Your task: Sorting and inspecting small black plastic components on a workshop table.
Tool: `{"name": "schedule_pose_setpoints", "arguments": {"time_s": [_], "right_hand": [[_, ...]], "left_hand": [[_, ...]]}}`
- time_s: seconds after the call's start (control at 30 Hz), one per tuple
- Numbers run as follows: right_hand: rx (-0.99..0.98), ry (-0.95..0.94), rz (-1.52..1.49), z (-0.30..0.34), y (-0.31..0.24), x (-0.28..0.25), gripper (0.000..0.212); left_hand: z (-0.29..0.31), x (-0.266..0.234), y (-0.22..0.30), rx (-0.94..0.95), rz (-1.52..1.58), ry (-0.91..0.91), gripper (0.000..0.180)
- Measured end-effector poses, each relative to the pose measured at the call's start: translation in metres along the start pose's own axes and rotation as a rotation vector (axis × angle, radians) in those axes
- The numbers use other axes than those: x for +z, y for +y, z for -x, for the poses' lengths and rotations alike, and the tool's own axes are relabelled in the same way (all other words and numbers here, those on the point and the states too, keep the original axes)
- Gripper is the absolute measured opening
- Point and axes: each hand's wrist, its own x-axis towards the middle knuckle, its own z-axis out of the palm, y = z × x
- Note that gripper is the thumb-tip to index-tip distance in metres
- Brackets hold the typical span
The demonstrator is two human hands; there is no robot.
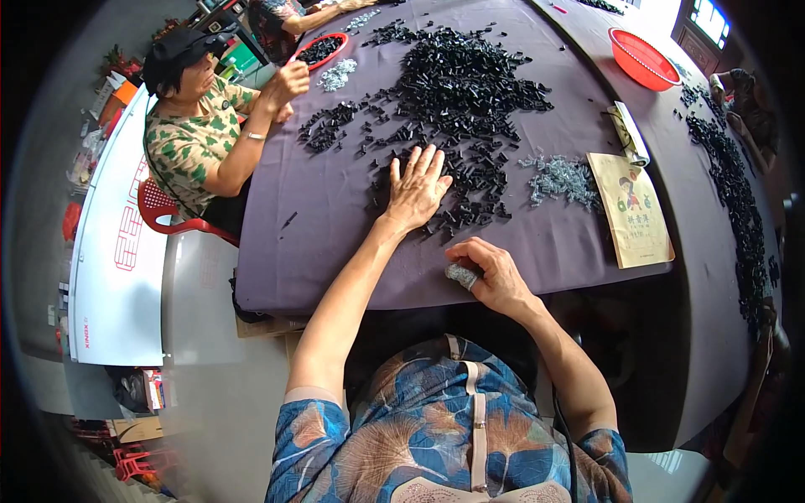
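While the left hand (415, 186) lies palm down with its fingers spread over the near edge of a scatter of small black pieces (470, 75), the right hand (495, 278) is held by the table's near edge with its fingers curled inward; whether it grips anything cannot be told. A grey wrap (461, 275) covers what looks like its thumb. The black pieces stretch away from the left hand across the purple-grey tablecloth (335, 197), thickening into a heap farther off, with a smaller patch apart on the left. To the right of the scatter lies a loose cluster of small translucent pieces (560, 180), just beside a yellow booklet (633, 214). Beyond on the left, a co-worker (189, 142) in a black cap and leaf-print shirt sits at the table, hands raised near a red bowl (345, 39) of black pieces; more pale pieces (337, 75) lie next to it. Farther right, another covered table bears a red basket (644, 60) and a long band of dark pieces (738, 197).
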Motion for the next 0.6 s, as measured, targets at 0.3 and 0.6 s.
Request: {"name": "schedule_pose_setpoints", "arguments": {"time_s": [0.3,0.6], "right_hand": [[0.01,-0.011,0.024,0.0,0.003,-0.001,0.03],[0.038,-0.033,0.031,0.001,0.003,0.0,0.031]], "left_hand": [[0.02,-0.014,-0.01,0.042,0.199,0.263,0.057],[0.052,-0.032,-0.041,-0.041,0.281,0.532,0.02]]}}
